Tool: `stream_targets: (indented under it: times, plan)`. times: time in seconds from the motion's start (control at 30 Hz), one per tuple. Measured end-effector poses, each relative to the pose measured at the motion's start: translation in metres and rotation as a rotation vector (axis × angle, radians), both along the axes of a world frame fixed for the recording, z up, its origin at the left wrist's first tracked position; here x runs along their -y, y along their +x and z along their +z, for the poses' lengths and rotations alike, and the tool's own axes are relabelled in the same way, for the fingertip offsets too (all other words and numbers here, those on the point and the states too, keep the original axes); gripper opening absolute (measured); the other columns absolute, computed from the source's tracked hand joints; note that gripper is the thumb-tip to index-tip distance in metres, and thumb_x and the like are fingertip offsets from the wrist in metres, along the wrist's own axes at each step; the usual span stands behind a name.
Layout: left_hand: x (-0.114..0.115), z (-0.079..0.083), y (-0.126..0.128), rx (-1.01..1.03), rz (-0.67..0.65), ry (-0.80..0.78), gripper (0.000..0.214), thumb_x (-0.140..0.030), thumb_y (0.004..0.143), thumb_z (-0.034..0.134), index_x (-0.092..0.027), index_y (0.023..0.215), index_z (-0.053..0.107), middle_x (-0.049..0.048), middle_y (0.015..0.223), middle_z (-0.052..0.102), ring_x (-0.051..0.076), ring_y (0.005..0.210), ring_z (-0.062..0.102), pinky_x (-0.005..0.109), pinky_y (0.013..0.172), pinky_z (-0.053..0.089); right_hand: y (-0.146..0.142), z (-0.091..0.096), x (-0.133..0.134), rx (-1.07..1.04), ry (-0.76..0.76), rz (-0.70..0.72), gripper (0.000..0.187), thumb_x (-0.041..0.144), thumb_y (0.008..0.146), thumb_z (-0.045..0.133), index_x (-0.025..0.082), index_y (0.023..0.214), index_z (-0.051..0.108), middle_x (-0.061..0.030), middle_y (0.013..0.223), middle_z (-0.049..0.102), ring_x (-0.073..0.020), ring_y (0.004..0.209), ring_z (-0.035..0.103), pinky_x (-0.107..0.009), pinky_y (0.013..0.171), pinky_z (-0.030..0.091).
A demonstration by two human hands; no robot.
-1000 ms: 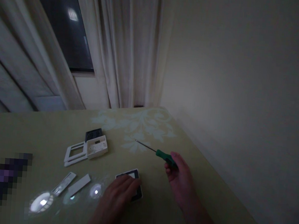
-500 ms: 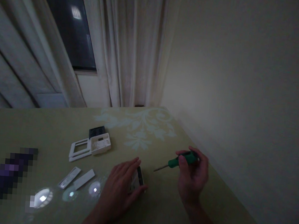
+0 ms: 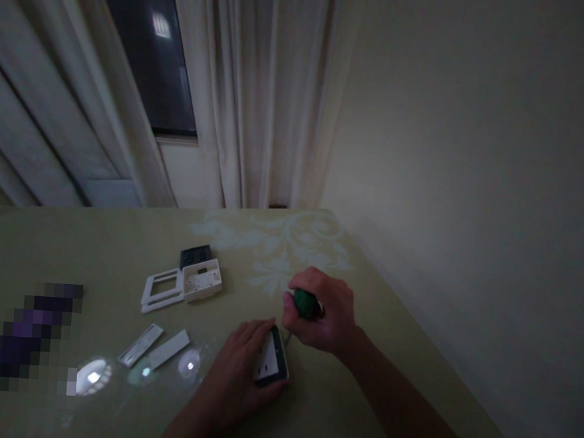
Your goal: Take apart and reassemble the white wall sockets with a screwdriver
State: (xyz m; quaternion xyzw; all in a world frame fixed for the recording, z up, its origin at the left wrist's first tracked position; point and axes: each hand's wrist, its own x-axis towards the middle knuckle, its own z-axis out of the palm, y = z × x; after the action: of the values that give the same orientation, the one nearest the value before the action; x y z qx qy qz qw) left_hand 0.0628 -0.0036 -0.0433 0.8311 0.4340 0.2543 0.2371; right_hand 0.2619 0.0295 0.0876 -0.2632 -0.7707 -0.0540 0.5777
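Socket plate (image 3: 272, 361), apparently tilted, in left hand (image 3: 238, 375); right hand (image 3: 323, 311) grips screwdriver (image 3: 306, 303).

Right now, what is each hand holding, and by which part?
The right hand grips the green screwdriver by its handle. The left hand holds the white socket plate by its edges, tipped up.

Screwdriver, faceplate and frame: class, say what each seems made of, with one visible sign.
The screwdriver in the right hand: its handle looks like smooth plastic, judging by the even, saturated green. The faceplate held by the left hand: probably smooth white plastic with a dark rim. The frame: likely matt white moulded plastic, thin and even-edged.
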Motion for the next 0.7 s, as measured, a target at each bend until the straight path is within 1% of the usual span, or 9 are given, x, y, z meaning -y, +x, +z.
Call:
stream_targets:
  times: [0.2,0.33,0.4,0.47,0.6,0.7]
  plan:
    - [0.002,0.007,0.002,0.043,-0.011,0.009,0.079,-0.026,0.08,0.087,-0.027,0.15,0.051,0.0151,0.145,0.067,0.04,0.13,0.064,0.061,0.111,0.054,-0.005,-0.014,-0.005,-0.033,-0.111,0.038,0.022,0.015,0.089,0.068,0.028,0.106,0.062,0.0031,0.083,0.071,-0.0122,0.064,0.065,-0.023,0.061,0.054]
    - [0.003,0.005,0.001,0.036,-0.002,0.049,0.083,-0.025,0.078,0.088,-0.028,0.151,0.049,0.0152,0.147,0.067,0.041,0.133,0.063,0.062,0.11,0.054,-0.008,-0.021,-0.007,-0.047,-0.129,0.044,0.022,0.015,0.09,0.067,0.028,0.107,0.062,0.0026,0.084,0.072,-0.0126,0.065,0.066,-0.023,0.062,0.055]
    - [0.003,0.005,0.001,0.022,-0.005,0.046,0.079,-0.027,0.079,0.088,-0.027,0.149,0.051,0.0154,0.144,0.068,0.041,0.13,0.064,0.062,0.108,0.055,-0.009,-0.024,-0.008,-0.051,-0.125,0.045,0.024,0.015,0.089,0.067,0.028,0.108,0.063,0.0025,0.084,0.072,-0.0128,0.066,0.066,-0.023,0.062,0.055]
    - [0.003,0.006,0.001,0.009,-0.007,0.031,0.076,-0.029,0.079,0.088,-0.025,0.147,0.053,0.0156,0.142,0.069,0.041,0.127,0.065,0.061,0.107,0.056,-0.009,-0.025,-0.008,-0.052,-0.123,0.042,0.024,0.015,0.088,0.068,0.028,0.107,0.063,0.0024,0.084,0.072,-0.0132,0.066,0.066,-0.024,0.063,0.055]
    - [0.002,0.011,0.001,0.01,-0.015,0.0,0.077,-0.03,0.079,0.088,-0.022,0.147,0.053,0.0159,0.141,0.069,0.04,0.127,0.065,0.061,0.108,0.055,-0.009,-0.024,-0.011,-0.07,-0.15,0.02,0.023,0.016,0.089,0.068,0.028,0.108,0.064,0.002,0.083,0.071,-0.0135,0.067,0.066,-0.024,0.065,0.056]
    - [0.002,0.013,0.001,0.025,-0.008,0.002,0.076,-0.031,0.078,0.088,-0.023,0.146,0.055,0.0147,0.14,0.07,0.039,0.127,0.064,0.059,0.109,0.055,-0.009,-0.023,-0.012,-0.071,-0.162,0.019,0.023,0.016,0.088,0.068,0.028,0.108,0.064,0.0024,0.083,0.071,-0.0129,0.066,0.066,-0.024,0.065,0.056]
